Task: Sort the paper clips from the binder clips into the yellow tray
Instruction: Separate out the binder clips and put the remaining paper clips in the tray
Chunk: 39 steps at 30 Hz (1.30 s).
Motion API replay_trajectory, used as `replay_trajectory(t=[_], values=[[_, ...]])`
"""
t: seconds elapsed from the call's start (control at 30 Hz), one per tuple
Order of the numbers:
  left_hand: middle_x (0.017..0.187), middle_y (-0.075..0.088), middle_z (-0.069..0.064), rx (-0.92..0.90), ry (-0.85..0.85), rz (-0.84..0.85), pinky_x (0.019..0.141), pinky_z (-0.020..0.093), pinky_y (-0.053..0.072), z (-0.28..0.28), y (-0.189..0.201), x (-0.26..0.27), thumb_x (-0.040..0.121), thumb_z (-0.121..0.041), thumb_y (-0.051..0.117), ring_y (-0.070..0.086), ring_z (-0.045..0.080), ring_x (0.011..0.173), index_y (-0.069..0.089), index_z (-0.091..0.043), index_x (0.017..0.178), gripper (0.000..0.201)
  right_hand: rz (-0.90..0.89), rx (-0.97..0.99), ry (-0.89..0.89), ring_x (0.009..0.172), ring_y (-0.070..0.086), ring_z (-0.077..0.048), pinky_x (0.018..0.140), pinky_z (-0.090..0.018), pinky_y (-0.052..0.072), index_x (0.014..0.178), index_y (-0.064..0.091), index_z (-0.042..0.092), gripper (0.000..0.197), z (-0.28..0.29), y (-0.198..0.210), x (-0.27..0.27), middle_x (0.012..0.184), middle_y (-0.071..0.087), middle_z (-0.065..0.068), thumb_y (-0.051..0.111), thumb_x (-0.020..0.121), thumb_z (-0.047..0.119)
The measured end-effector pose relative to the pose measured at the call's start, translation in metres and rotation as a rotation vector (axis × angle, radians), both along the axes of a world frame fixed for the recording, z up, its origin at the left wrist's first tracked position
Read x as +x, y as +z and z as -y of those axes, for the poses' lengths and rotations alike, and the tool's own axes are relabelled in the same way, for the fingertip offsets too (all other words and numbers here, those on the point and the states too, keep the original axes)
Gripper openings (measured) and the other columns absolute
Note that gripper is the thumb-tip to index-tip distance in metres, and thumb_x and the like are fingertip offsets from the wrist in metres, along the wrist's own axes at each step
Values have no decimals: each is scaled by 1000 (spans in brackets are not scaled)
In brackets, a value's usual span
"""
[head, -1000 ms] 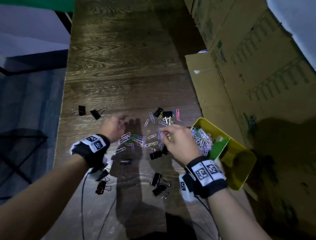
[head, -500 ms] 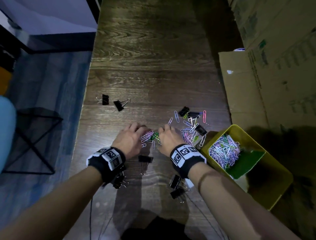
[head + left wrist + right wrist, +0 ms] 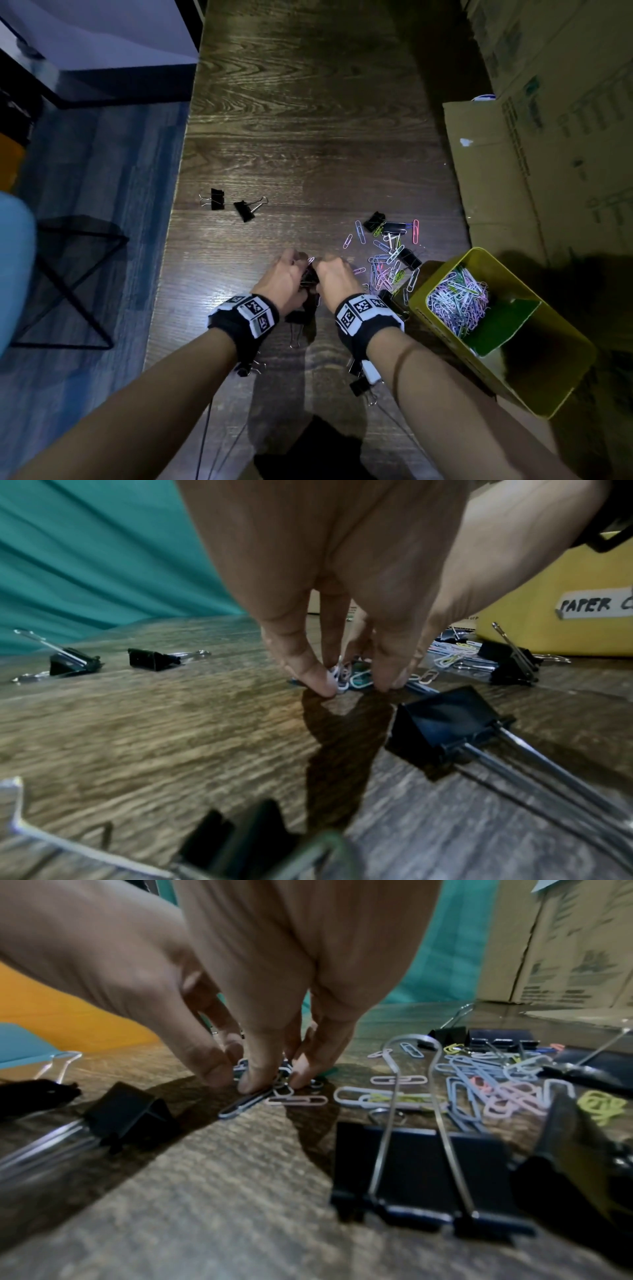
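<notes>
Both hands meet fingertip to fingertip on the wooden table. My left hand (image 3: pixel 294 266) and right hand (image 3: pixel 329 268) have their fingers curled down onto a small bunch of coloured paper clips (image 3: pixel 342 675), pinched between them (image 3: pixel 279 1076). More loose paper clips (image 3: pixel 385 265) lie just to the right, mixed with black binder clips (image 3: pixel 409 257). The yellow tray (image 3: pixel 420 303), labelled "PAPER C…" (image 3: pixel 589 605), stands at the right and holds a heap of paper clips (image 3: pixel 455 298). Two binder clips (image 3: pixel 245 209) lie apart at the far left.
Binder clips lie close under both wrists (image 3: pixel 441 729) (image 3: pixel 418 1177). Cardboard boxes (image 3: pixel 548 164) line the right side, behind the tray. The table's left edge (image 3: pixel 168 260) drops to a blue floor with a black metal frame (image 3: pixel 72 274). A green piece (image 3: pixel 503 323) sits in the tray.
The right hand came left, away from the tray, and the left hand moved right. Their fingertips now close together on a bunch of clips that lay spread between them.
</notes>
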<state>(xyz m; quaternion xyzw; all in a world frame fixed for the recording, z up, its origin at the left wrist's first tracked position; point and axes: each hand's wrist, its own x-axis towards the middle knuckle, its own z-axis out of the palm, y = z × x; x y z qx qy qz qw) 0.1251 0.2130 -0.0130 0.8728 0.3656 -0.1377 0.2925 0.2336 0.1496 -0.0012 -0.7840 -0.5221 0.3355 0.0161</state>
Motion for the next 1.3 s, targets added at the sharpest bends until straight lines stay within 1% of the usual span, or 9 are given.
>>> replay_trajectory(t=[0.27,0.37,0.5,0.77,0.93,1.07,1.2,1.23,1.3], values=[[110,58,13,81,-191,-11,86,41,48,-6,2,-2,81,-9,55,57,34,99,57,-5,117,36,35,71,94,99,63,-37,82,-42,52,103,61,-3,19,8,2,-2,104,62,-21,50,88,-4],[113,57,13,138,-292,-78,85,43,48,-7,3,-2,87,-13,52,55,34,101,52,-5,120,35,50,60,98,100,61,-38,81,-42,52,104,61,-4,17,12,2,1,106,60,-20,56,90,4],[114,57,14,160,-340,-121,89,39,44,-6,8,2,88,-16,50,53,34,105,53,-3,116,31,70,28,148,98,63,-38,77,-41,50,99,61,-4,17,12,8,4,99,64,-24,47,90,-4],[117,59,13,191,-402,-206,91,36,39,-7,13,12,85,-21,55,53,32,109,47,-5,124,43,118,-69,261,102,61,-39,73,-38,48,113,58,-2,28,9,15,8,104,61,-24,43,90,-4],[105,61,18,46,-142,-292,80,37,47,-14,18,19,87,-15,52,57,33,99,54,-6,112,26,-5,-79,-17,95,63,-37,75,-35,50,108,65,1,25,3,7,13,102,62,-24,48,90,4],[88,66,13,9,68,-113,68,29,47,-30,11,11,79,-17,65,61,28,82,65,-10,92,15,-141,27,-305,70,60,-28,63,-25,46,89,74,5,14,3,-1,19,78,65,-17,62,86,11],[65,64,5,-223,346,119,50,13,44,-43,3,0,70,-3,75,56,11,53,64,-10,68,12,-321,196,-546,67,65,-22,53,-10,46,101,74,9,19,5,2,26,87,74,-10,71,83,15],[61,65,7,-313,422,194,51,14,47,-46,2,-3,69,3,74,57,10,49,63,-9,63,17,-377,237,-608,67,66,-22,53,-11,47,103,73,10,22,5,5,27,88,74,-9,73,81,16],[56,67,9,-474,582,361,56,24,55,-50,5,-4,68,12,72,61,15,48,61,-6,57,24,-484,314,-722,72,70,-23,69,-25,56,102,73,12,23,8,15,32,86,75,-7,75,79,18]])
